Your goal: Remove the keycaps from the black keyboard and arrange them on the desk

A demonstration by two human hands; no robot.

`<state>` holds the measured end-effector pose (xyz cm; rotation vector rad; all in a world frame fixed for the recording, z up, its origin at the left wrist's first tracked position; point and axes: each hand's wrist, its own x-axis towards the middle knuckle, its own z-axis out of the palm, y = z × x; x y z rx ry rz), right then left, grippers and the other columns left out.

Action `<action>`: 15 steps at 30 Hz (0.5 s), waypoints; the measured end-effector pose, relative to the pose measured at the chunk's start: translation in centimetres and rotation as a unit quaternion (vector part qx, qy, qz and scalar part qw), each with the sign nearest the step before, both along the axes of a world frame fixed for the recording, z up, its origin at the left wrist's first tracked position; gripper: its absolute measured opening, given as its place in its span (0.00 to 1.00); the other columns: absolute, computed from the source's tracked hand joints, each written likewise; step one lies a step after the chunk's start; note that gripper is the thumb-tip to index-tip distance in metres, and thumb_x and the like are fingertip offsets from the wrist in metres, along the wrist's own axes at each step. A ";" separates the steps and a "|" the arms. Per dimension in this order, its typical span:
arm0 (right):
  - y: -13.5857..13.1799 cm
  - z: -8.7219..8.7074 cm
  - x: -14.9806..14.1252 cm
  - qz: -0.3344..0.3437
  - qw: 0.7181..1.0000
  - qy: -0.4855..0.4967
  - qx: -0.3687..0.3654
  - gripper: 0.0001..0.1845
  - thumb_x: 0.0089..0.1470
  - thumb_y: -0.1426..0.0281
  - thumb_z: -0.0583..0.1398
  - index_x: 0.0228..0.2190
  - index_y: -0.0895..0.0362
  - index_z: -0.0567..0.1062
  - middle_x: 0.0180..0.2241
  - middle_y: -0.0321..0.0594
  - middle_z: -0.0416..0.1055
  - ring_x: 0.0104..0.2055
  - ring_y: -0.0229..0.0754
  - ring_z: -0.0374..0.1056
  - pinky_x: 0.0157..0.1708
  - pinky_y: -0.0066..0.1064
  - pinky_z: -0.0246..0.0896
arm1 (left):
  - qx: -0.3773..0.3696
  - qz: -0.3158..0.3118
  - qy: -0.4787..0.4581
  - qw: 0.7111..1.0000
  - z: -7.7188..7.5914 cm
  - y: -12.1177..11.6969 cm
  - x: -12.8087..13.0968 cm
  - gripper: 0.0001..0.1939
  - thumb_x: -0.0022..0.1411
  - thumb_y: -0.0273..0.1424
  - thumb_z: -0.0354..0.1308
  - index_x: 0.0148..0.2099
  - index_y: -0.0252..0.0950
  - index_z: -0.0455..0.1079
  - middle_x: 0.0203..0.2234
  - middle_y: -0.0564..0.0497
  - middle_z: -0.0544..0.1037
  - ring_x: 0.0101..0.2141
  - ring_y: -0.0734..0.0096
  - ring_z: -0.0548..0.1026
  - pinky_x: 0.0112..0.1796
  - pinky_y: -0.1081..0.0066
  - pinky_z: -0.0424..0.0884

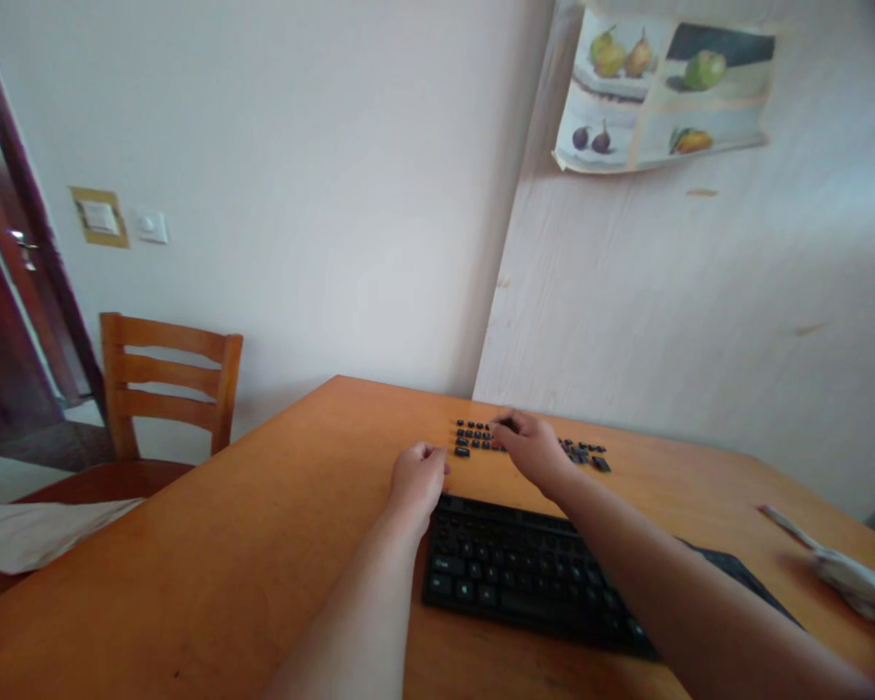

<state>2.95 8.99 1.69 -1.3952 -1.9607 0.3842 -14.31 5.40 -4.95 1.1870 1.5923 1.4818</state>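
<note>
A black keyboard [525,564] lies near the table's front edge, its right part hidden under my right forearm. Beyond it, loose black keycaps [462,451] stand in rows on the wood. My right hand [529,442] is over these rows, with thumb and fingers pinched around a small dark piece that looks like a keycap. Close to the keyboard's upper left corner is my left hand [419,476]. Its fingers are curled together, and whatever they may hold is hidden. My right hand covers the middle of the keycap rows; more keycaps [579,453] show to its right.
The wooden table [298,506] meets the wall at the back. A dark flat object [744,574] lies right of the keyboard, partly behind my forearm. A greyish bundle with a thin handle [846,578] rests at the right edge. A wooden chair [171,389] stands left.
</note>
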 end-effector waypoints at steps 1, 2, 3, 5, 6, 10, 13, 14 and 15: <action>-0.9 0.1 0.3 0.002 1.000 0.025 -0.006 0.19 0.59 0.61 0.51 0.39 0.60 0.75 0.29 0.43 0.76 0.25 0.38 0.65 0.25 0.29 0.58 | 0.002 -0.001 -0.001 1.000 0.0 0.0 0.0 0.11 0.54 0.36 0.54 0.26 0.35 0.70 0.22 0.48 0.77 0.24 0.69 0.72 0.24 0.73 0.62; -1.8 0.2 0.7 0.005 0.999 0.053 -0.014 0.22 0.60 0.59 0.49 0.40 0.61 0.75 0.28 0.43 0.75 0.23 0.38 0.64 0.23 0.29 0.57 | 0.004 -0.003 -0.001 1.000 0.0 -0.1 0.0 0.11 0.54 0.36 0.54 0.26 0.35 0.70 0.22 0.48 0.77 0.24 0.69 0.72 0.24 0.73 0.61; -2.8 0.2 0.9 0.011 0.996 0.088 -0.024 0.23 0.59 0.58 0.49 0.41 0.61 0.75 0.28 0.43 0.75 0.22 0.37 0.62 0.22 0.29 0.56 | 0.006 -0.005 -0.001 1.000 0.1 -0.1 0.0 0.11 0.54 0.36 0.53 0.26 0.35 0.70 0.22 0.48 0.76 0.24 0.70 0.72 0.24 0.73 0.61; -4.8 0.4 1.4 0.030 0.980 0.189 -0.054 0.23 0.57 0.56 0.52 0.40 0.62 0.76 0.24 0.40 0.72 0.21 0.37 0.60 0.21 0.29 0.54 | 0.010 -0.009 0.001 1.000 0.1 -0.3 0.1 0.11 0.54 0.36 0.53 0.25 0.35 0.69 0.22 0.49 0.76 0.23 0.71 0.71 0.24 0.73 0.61; -5.8 0.5 1.6 0.036 0.972 0.223 -0.064 0.23 0.55 0.56 0.54 0.39 0.61 0.76 0.22 0.38 0.69 0.21 0.36 0.58 0.20 0.28 0.53 | 0.012 -0.011 0.003 1.000 0.1 -0.3 0.1 0.11 0.54 0.36 0.53 0.25 0.35 0.69 0.22 0.49 0.76 0.23 0.71 0.70 0.24 0.73 0.61; -9.2 0.7 1.9 0.067 0.958 0.259 -0.106 0.17 0.55 0.59 0.56 0.31 0.59 0.76 0.19 0.32 0.60 0.20 0.34 0.54 0.19 0.26 0.47 | 0.017 -0.022 0.016 0.999 0.1 -0.6 0.2 0.11 0.54 0.36 0.53 0.25 0.35 0.68 0.21 0.51 0.75 0.22 0.72 0.69 0.25 0.73 0.61; -10.7 0.6 1.5 0.091 0.941 0.279 -0.169 0.14 0.55 0.62 0.55 0.28 0.58 0.73 0.20 0.31 0.60 0.18 0.31 0.53 0.16 0.25 0.44 | 0.019 -0.027 0.026 0.999 0.1 -0.6 0.2 0.11 0.54 0.37 0.53 0.26 0.35 0.69 0.22 0.51 0.75 0.24 0.72 0.69 0.26 0.73 0.61; -11.0 0.4 1.3 0.096 0.934 0.285 -0.190 0.13 0.55 0.61 0.55 0.28 0.58 0.72 0.20 0.30 0.60 0.17 0.31 0.53 0.16 0.24 0.43 | 0.019 -0.027 0.029 0.999 0.1 -0.7 0.3 0.11 0.54 0.37 0.53 0.26 0.36 0.69 0.22 0.51 0.76 0.24 0.72 0.70 0.26 0.73 0.61; -11.2 0.2 1.0 0.100 0.930 0.289 -0.204 0.13 0.55 0.60 0.56 0.28 0.58 0.71 0.19 0.30 0.60 0.16 0.30 0.53 0.15 0.24 0.43 | 0.017 -0.028 0.032 0.999 0.1 -0.7 0.2 0.11 0.54 0.37 0.53 0.26 0.36 0.69 0.22 0.51 0.76 0.24 0.72 0.70 0.26 0.73 0.61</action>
